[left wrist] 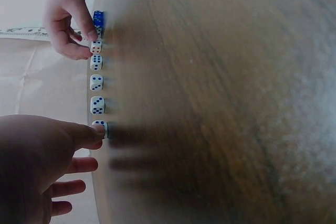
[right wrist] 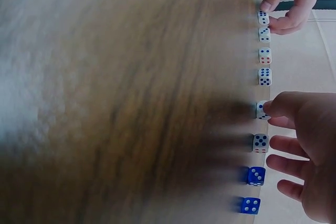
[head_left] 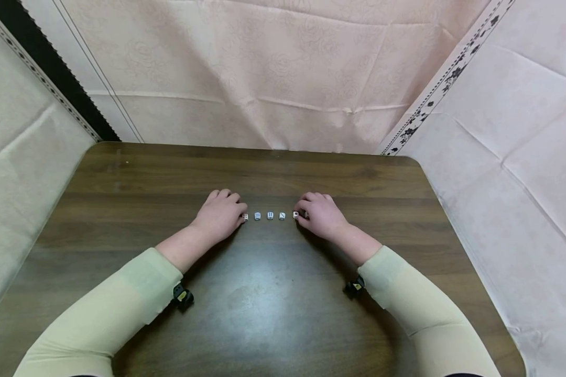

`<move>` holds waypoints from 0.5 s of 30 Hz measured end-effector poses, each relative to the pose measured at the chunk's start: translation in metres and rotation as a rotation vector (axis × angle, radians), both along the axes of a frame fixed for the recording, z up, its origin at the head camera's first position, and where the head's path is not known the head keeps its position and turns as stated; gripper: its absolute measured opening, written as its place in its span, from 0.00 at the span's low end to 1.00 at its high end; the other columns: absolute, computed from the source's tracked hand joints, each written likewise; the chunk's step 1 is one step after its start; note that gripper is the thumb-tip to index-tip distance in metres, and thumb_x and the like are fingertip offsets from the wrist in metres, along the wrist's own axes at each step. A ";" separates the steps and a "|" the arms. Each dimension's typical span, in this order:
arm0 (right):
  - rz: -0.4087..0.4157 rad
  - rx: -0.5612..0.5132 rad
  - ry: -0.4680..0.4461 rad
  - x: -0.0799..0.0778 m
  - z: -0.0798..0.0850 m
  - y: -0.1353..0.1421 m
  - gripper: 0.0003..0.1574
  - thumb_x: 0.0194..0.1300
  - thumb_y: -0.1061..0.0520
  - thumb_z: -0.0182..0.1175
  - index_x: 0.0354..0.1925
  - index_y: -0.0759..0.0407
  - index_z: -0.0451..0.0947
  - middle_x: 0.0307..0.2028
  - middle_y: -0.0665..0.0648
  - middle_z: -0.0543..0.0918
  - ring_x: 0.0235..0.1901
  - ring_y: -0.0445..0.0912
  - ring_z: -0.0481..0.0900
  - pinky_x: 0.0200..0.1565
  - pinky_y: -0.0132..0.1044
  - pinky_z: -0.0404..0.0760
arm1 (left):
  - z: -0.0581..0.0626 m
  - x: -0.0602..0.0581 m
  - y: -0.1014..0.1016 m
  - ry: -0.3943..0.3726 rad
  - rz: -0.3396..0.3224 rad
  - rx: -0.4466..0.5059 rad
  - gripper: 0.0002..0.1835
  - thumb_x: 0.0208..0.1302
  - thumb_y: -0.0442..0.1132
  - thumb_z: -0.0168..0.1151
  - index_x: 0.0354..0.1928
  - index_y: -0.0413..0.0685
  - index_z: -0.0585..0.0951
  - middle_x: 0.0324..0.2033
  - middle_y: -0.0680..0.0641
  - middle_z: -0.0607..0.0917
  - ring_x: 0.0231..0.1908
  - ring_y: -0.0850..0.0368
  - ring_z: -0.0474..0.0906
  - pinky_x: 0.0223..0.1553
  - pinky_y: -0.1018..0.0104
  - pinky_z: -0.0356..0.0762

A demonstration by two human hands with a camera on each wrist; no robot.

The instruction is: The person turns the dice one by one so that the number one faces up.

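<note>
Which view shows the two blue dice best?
The right wrist view: both blue dice lie unobstructed at the near end of the row, beside the right hand, pips readable. The left wrist view shows only a blue sliver behind that hand's fingers. In the head view the hand hides them.

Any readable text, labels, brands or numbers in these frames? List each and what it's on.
No words, labels, brands or printed numbers can be read in any view.
White dice on the table: pips only, no digits; too small to count in the head view.
Blue dice: white pips only.
Wrist cameras' yellow marks: too small to read.
Fabric border: floral pattern, no text.
</note>
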State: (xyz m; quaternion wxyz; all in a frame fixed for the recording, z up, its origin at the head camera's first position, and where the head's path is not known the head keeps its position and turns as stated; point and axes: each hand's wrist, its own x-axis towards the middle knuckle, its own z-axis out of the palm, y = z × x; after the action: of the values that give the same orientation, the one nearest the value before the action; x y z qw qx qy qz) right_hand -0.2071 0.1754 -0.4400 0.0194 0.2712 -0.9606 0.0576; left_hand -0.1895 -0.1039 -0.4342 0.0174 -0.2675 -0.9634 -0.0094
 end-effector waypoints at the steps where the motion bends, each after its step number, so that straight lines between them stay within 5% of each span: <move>1: 0.000 -0.001 0.002 0.000 0.000 0.000 0.11 0.61 0.47 0.58 0.41 0.46 0.80 0.46 0.51 0.76 0.47 0.50 0.73 0.51 0.50 0.67 | 0.000 0.000 0.000 0.000 0.001 0.000 0.10 0.64 0.50 0.56 0.39 0.55 0.81 0.43 0.47 0.77 0.51 0.45 0.68 0.56 0.48 0.60; 15: -0.007 -0.023 0.014 0.001 -0.001 0.002 0.12 0.60 0.46 0.58 0.42 0.45 0.80 0.45 0.50 0.76 0.47 0.49 0.73 0.51 0.48 0.66 | -0.002 0.001 -0.001 -0.018 0.021 -0.013 0.13 0.63 0.51 0.57 0.43 0.54 0.80 0.46 0.46 0.77 0.54 0.44 0.67 0.57 0.48 0.59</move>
State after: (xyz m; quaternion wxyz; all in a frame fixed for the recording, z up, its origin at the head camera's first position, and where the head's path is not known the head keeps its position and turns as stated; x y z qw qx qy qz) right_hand -0.2064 0.1774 -0.4411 0.0295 0.2679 -0.9607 0.0668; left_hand -0.1886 -0.1050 -0.4358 0.0069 -0.2576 -0.9662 -0.0053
